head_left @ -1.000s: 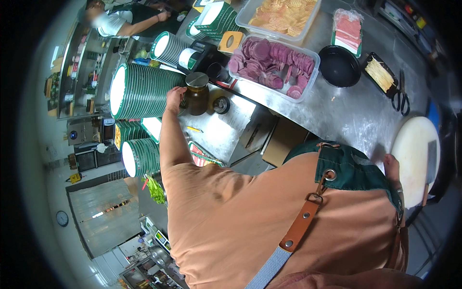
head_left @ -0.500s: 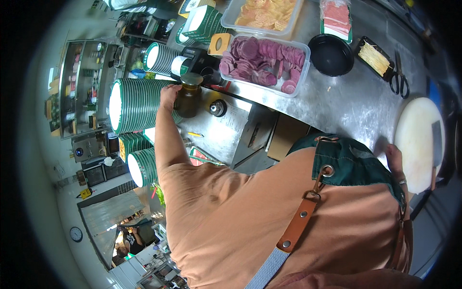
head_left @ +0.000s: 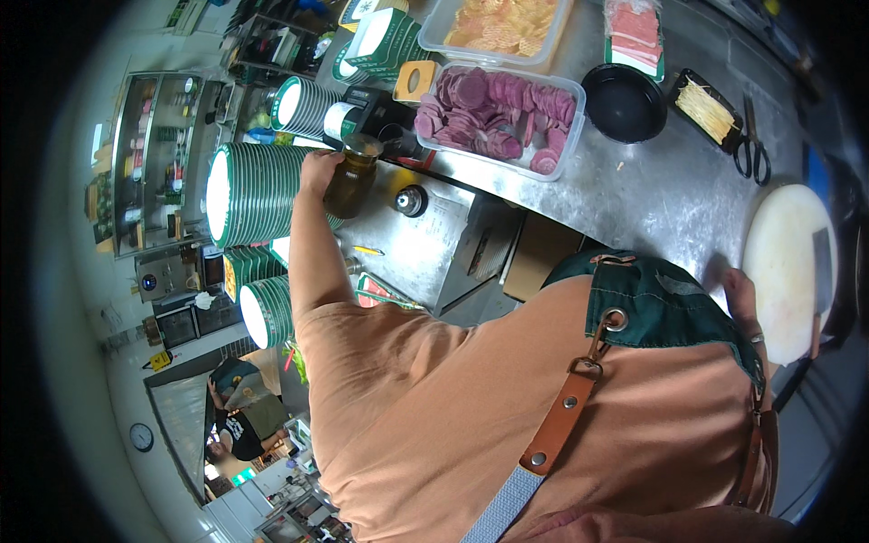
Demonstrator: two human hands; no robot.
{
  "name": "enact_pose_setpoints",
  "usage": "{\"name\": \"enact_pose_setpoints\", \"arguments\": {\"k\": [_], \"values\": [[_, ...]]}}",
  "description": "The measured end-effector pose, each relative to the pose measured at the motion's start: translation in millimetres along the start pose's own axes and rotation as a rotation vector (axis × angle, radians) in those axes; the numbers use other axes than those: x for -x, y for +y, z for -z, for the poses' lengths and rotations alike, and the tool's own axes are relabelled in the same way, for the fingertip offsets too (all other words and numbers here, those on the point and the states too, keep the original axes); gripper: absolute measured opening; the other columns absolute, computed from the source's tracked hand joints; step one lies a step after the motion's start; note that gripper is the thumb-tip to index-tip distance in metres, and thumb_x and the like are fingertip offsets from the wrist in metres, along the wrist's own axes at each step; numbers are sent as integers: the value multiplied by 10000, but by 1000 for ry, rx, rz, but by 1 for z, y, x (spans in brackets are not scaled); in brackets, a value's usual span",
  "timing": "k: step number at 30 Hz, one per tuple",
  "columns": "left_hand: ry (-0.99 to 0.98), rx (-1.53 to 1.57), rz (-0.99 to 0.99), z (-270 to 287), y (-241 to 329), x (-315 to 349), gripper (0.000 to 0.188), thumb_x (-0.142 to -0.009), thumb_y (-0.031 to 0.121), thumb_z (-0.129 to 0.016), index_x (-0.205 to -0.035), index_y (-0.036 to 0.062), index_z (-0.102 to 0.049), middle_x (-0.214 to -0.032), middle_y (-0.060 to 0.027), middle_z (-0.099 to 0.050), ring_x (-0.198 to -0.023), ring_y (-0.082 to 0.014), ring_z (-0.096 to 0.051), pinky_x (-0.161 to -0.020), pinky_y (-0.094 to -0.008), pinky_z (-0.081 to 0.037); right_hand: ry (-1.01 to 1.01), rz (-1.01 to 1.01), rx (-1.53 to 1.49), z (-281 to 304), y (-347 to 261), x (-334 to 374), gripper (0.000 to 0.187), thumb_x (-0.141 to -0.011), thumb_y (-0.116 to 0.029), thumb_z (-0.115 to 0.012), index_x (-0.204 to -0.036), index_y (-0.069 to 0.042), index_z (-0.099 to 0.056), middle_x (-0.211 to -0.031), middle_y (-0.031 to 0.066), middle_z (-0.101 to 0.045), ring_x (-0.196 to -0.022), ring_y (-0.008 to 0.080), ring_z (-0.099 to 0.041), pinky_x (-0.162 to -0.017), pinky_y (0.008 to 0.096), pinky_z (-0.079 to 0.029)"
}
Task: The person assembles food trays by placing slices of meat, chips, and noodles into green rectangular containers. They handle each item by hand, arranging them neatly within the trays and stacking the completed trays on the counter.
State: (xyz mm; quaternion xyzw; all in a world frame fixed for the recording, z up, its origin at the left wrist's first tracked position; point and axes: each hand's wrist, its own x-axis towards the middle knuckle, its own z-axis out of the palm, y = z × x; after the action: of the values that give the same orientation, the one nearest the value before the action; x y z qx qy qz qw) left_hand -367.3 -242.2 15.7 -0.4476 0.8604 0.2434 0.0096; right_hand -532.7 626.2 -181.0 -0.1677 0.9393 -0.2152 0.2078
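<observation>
My left hand is closed on the side of a brownish glass jar with a metal lid, at the left part of the metal worktop. The jar leans a little, its lid end toward the right; part of my fingers is hidden behind it. A small round metal-and-black object lies to the right of the jar. At the far right, my right hand hangs low at the worktop's edge, beside a white oval cutting board. How its fingers are set cannot be made out.
Stacked green-and-white paper bowls stand left of my arm. Ahead are a tub of purple slices, a tub of yellow crinkled slices, a black bowl, a tray of pale strips and scissors. A knife lies on the board.
The jar has gone from upright to slightly tilted in my left hand. My right hand stays where it was. A person in the far background has shifted and raised something dark.
</observation>
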Motion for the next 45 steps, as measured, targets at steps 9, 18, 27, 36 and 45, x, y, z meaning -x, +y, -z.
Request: {"name": "enact_pose_setpoints", "arguments": {"k": [9, 18, 27, 36, 45], "values": [[36, -52, 2, -7, 1, 2, 343, -744, 261, -663, -922, -29, -705, -870, -172, -702, -832, -284, -665, -786, -355, -487, 33, 6, 4, -1, 10, -5, 190, -892, -144, -555, -1018, -17, -619, -928, 203, -654, -858, 358, -644, -732, 406, -512], [56, -117, 17, -11, -4, -4, 354, -746, 291, -653, -910, -18, -704, -885, -191, -696, -855, -314, -659, -809, -370, -482, -21, -40, -51, 7, -4, -3, 184, -897, -162, -543, -961, -3, -612, -935, 230, -625, -880, 413, -604, -729, 441, -488], [41, -202, 21, -13, 7, -3, 378, -748, 294, -654, -962, -13, -706, -946, -202, -693, -917, -324, -659, -851, -363, -479, -12, 4, -45, 6, -4, -5, 199, -916, -188, -532, -947, -8, -611, -916, 223, -626, -860, 416, -600, -716, 446, -486], [82, -191, 52, -18, 2, -4, 347, -762, 277, -646, -934, -20, -699, -919, -198, -686, -884, -316, -650, -831, -370, -475, -19, -14, -17, 4, -4, -7, 180, -897, -152, -549, -993, -16, -618, -914, 218, -637, -855, 385, -626, -721, 426, -500], [164, -130, -49, -24, -15, 0, 287, -769, 222, -642, -887, -35, -694, -823, -169, -687, -786, -272, -650, -742, -355, -480, -65, -17, 5, 10, -12, -11, 202, -892, -144, -554, -1000, 10, -627, -933, 219, -646, -891, 385, -628, -754, 422, -508]]}}
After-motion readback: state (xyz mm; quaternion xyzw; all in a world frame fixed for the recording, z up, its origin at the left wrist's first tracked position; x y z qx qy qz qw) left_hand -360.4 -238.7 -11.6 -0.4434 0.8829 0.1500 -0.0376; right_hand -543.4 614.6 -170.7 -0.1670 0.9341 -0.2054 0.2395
